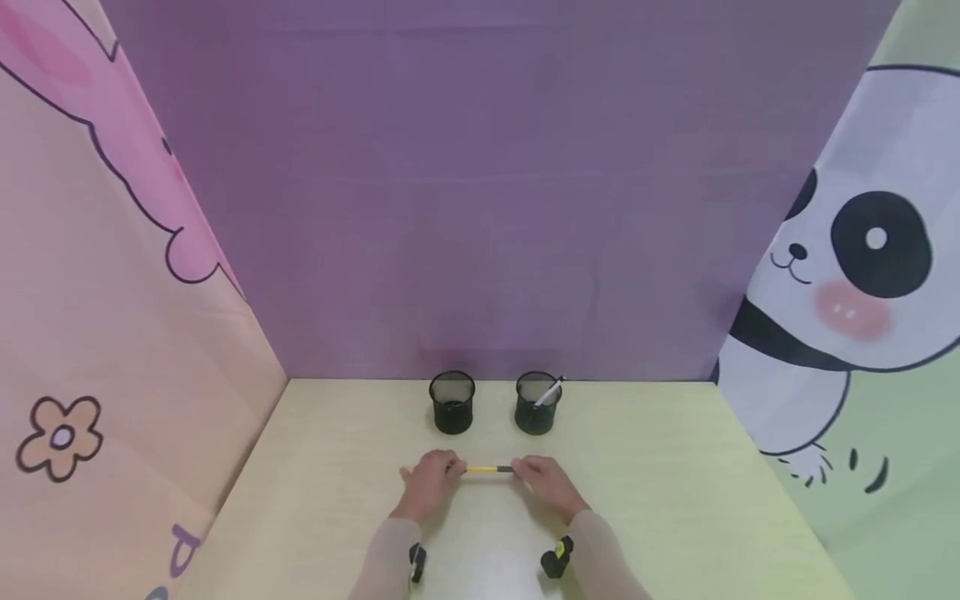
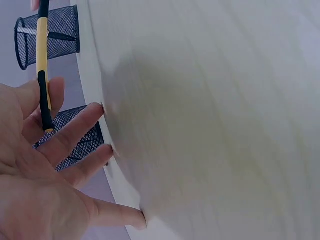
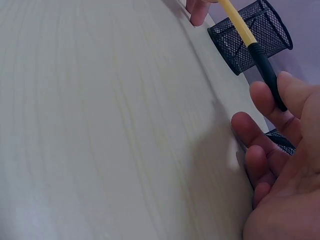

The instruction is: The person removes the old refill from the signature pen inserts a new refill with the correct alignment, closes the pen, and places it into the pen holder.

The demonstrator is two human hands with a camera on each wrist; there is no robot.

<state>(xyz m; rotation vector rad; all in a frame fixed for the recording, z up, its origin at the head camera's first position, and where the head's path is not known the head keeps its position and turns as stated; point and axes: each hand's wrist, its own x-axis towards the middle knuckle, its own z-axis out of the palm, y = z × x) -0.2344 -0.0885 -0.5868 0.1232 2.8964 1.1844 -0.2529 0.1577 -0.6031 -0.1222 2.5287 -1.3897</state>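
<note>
A yellow ballpoint pen with black ends (image 1: 482, 469) lies level between both hands, just above the table. My left hand (image 1: 432, 483) pinches its clip end between thumb and index finger; the other fingers spread out with tips at the tabletop in the left wrist view. The opposite black end (image 3: 265, 72) is pinched by the thumb and index finger of my right hand (image 1: 551, 486). Beyond the hands stand two black mesh pen cups, a left cup (image 1: 453, 418) and a right cup (image 1: 534, 420). A white pen (image 1: 549, 392) leans in the right cup.
Pale wood-grain table (image 1: 315, 492) spreads around the hands. A purple cloth backdrop (image 1: 480, 208) rises behind the cups. Printed cloths with a flower (image 1: 62, 437) and a panda (image 1: 810, 292) flank the table on the left and right.
</note>
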